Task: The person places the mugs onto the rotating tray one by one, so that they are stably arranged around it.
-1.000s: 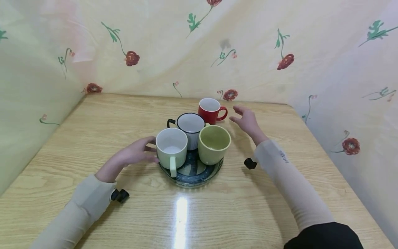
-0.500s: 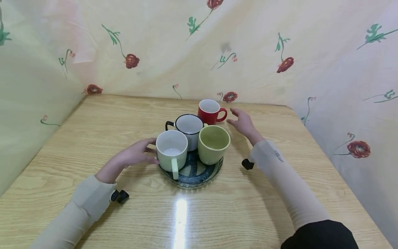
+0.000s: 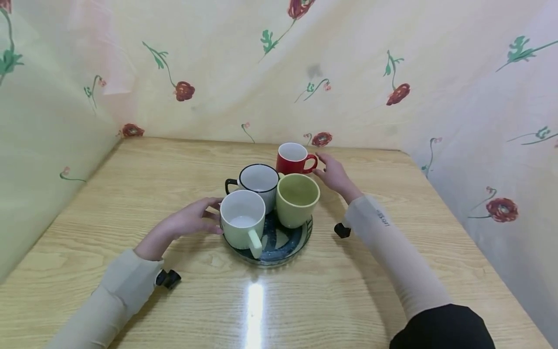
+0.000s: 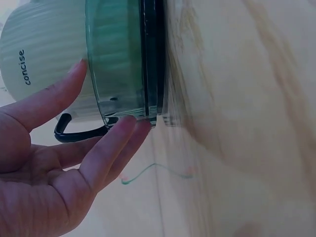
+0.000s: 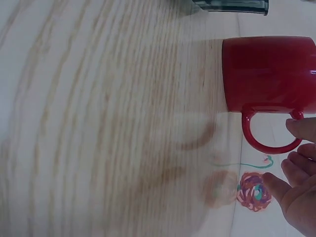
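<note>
A pale mint mug [image 3: 237, 236], a black-rimmed white mug [image 3: 260, 180] and a yellow-green mug [image 3: 293, 211] crowd together in a round glass dish [image 3: 279, 254] with a dark blue pattern. My left hand [image 3: 194, 219] is at the left side of the dish. In the left wrist view its thumb lies against the mint mug and the glass wall [image 4: 118, 69], and two fingertips are at the dish's lower edge. Behind the dish stands a red mug [image 3: 287, 167] on the table. My right hand [image 3: 333, 174] is beside its handle [image 5: 266, 150], thumb and fingers spread; contact cannot be told.
The wooden table [image 3: 314, 300] carries the dish and the red mug. Floral cloth [image 3: 244, 58] hangs behind the table and along both sides. A black wrist-mounted piece [image 3: 342, 230] sits under the right cuff, and a similar piece [image 3: 168, 279] under the left.
The mugs in the dish have shifted counterclockwise: the mint one nearer with its handle swung right, the black-rimmed one left. My right hand has moved left to the red mug's handle. Left hand nearly still.
</note>
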`<action>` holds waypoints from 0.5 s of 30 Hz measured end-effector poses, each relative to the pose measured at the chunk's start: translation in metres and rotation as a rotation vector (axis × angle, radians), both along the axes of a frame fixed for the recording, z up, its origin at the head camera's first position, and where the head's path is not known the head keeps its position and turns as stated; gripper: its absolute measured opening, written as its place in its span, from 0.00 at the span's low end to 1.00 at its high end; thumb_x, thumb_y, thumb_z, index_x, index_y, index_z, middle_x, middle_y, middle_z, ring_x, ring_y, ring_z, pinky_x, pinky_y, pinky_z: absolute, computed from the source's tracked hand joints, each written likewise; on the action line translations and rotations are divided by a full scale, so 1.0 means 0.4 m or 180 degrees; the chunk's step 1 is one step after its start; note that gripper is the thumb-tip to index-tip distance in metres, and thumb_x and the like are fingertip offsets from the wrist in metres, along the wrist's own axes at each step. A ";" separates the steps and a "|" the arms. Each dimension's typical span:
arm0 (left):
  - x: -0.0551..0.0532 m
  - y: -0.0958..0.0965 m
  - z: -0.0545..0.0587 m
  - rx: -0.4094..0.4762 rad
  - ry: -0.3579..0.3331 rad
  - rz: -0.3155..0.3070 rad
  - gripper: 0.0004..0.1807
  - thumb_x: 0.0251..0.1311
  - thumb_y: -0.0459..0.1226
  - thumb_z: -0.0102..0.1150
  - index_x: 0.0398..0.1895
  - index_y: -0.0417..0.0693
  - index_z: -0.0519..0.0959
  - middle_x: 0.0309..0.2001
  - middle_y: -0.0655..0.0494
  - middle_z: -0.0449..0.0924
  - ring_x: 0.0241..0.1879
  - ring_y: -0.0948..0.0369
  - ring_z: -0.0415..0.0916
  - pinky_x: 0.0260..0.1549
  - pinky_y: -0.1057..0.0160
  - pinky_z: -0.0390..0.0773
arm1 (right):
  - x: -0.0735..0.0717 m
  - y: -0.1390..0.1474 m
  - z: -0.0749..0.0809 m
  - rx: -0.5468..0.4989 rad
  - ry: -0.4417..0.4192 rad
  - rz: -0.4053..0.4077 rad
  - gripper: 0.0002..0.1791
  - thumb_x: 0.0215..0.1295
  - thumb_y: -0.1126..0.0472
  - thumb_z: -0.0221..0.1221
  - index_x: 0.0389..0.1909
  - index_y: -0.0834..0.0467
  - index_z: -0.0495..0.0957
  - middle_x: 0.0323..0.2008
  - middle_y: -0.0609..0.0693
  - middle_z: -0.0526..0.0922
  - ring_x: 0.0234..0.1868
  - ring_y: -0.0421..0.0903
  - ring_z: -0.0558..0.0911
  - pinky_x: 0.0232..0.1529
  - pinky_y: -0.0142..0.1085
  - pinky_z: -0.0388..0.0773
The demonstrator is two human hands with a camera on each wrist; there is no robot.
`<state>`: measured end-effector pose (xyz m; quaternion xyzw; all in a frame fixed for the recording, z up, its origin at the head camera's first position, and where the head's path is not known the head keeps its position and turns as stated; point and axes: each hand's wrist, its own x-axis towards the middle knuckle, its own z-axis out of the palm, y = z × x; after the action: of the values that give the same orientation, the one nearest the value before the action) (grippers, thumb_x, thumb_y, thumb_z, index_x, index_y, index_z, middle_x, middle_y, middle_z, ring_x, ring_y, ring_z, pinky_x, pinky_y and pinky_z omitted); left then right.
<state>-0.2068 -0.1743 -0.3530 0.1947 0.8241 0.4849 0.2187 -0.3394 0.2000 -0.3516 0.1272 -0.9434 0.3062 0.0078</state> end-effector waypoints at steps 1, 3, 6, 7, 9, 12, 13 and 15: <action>0.001 -0.002 0.000 0.0001 -0.0001 -0.0010 0.43 0.50 0.32 0.66 0.67 0.32 0.54 0.61 0.34 0.60 0.58 0.38 0.64 0.51 0.52 0.75 | 0.001 -0.003 -0.001 -0.0017 -0.0016 -0.0014 0.32 0.65 0.66 0.53 0.67 0.68 0.53 0.66 0.65 0.58 0.67 0.60 0.59 0.61 0.51 0.65; 0.001 -0.006 -0.002 0.0019 -0.0008 -0.0029 0.43 0.50 0.32 0.66 0.67 0.31 0.53 0.65 0.34 0.56 0.60 0.37 0.62 0.52 0.51 0.74 | 0.002 -0.008 -0.004 -0.0031 -0.0031 -0.0035 0.33 0.65 0.66 0.53 0.68 0.68 0.52 0.67 0.65 0.57 0.67 0.60 0.58 0.62 0.51 0.65; 0.001 -0.009 -0.006 0.0110 -0.0028 -0.0095 0.44 0.50 0.30 0.65 0.68 0.31 0.50 0.67 0.34 0.51 0.61 0.36 0.60 0.52 0.51 0.74 | 0.004 -0.010 -0.006 -0.0045 -0.0029 -0.0081 0.33 0.65 0.65 0.53 0.68 0.68 0.52 0.67 0.65 0.57 0.67 0.60 0.58 0.62 0.50 0.65; 0.001 -0.009 -0.007 0.0143 -0.0040 -0.0118 0.45 0.50 0.30 0.65 0.68 0.31 0.50 0.68 0.34 0.50 0.62 0.36 0.59 0.52 0.51 0.74 | 0.005 -0.009 -0.006 -0.0042 -0.0017 -0.0089 0.32 0.65 0.65 0.53 0.68 0.68 0.53 0.67 0.65 0.57 0.67 0.60 0.58 0.62 0.50 0.65; 0.001 -0.008 -0.008 0.0173 -0.0056 -0.0156 0.45 0.51 0.30 0.65 0.69 0.31 0.49 0.69 0.35 0.48 0.62 0.37 0.59 0.52 0.51 0.74 | 0.006 -0.009 -0.005 -0.0030 0.0005 -0.0093 0.32 0.65 0.65 0.53 0.67 0.68 0.54 0.66 0.65 0.58 0.67 0.60 0.59 0.62 0.50 0.65; 0.003 -0.006 -0.007 0.0163 -0.0066 -0.0173 0.45 0.51 0.29 0.64 0.69 0.32 0.48 0.70 0.35 0.47 0.62 0.37 0.59 0.52 0.52 0.74 | 0.009 -0.012 -0.002 -0.0019 0.0060 -0.0077 0.30 0.65 0.66 0.53 0.66 0.68 0.56 0.65 0.66 0.62 0.65 0.60 0.62 0.61 0.51 0.65; 0.004 -0.006 -0.007 0.0157 -0.0062 -0.0172 0.45 0.51 0.29 0.64 0.69 0.32 0.49 0.69 0.35 0.48 0.62 0.37 0.59 0.52 0.52 0.74 | 0.010 -0.013 -0.001 -0.0034 0.0085 -0.0073 0.29 0.65 0.66 0.53 0.66 0.68 0.57 0.63 0.66 0.63 0.65 0.60 0.63 0.61 0.51 0.66; 0.007 -0.003 -0.009 0.0142 -0.0046 -0.0162 0.45 0.51 0.29 0.64 0.69 0.31 0.49 0.68 0.34 0.50 0.61 0.37 0.60 0.52 0.52 0.74 | 0.012 -0.013 -0.003 -0.0077 0.0136 -0.0089 0.27 0.65 0.66 0.54 0.63 0.69 0.61 0.60 0.67 0.68 0.62 0.60 0.67 0.60 0.51 0.67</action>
<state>-0.2042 -0.1754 -0.3567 0.2169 0.8063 0.4988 0.2325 -0.3348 0.1946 -0.3530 0.1204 -0.9409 0.3146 0.0338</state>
